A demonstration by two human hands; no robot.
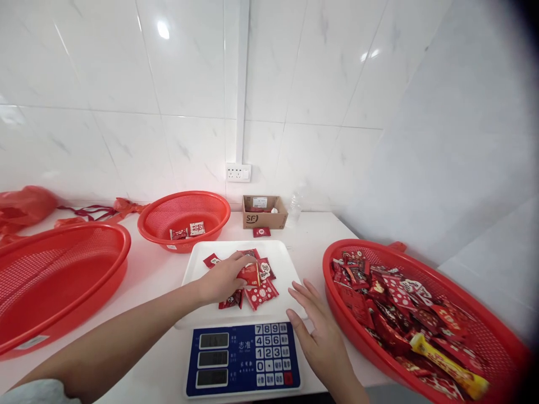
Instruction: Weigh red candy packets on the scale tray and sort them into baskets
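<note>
Over the white pan (193, 306) of a digital scale, my left hand (225, 278) is closed on a red candy packet (250, 275). Several other red wrapped packets lie beneath and around it, among them a white-dotted packet (261, 293) and a dark red one (231, 300). My right hand (314, 336) is open with fingers spread, holding nothing, just right of the scale's blue keypad panel (244, 362). Beside that hand stands a red basket (332, 280) filled with mixed wrapped sweets, including a long yellow packet (448, 365).
At the back left, a round red basket (185, 205) holds a few packets. A larger red basket (63, 275) is at the far left. Behind the scale are a small cardboard box (264, 220), a loose red packet (261, 232) and a clear bottle (296, 205). Red bags (27, 205) lie by the wall.
</note>
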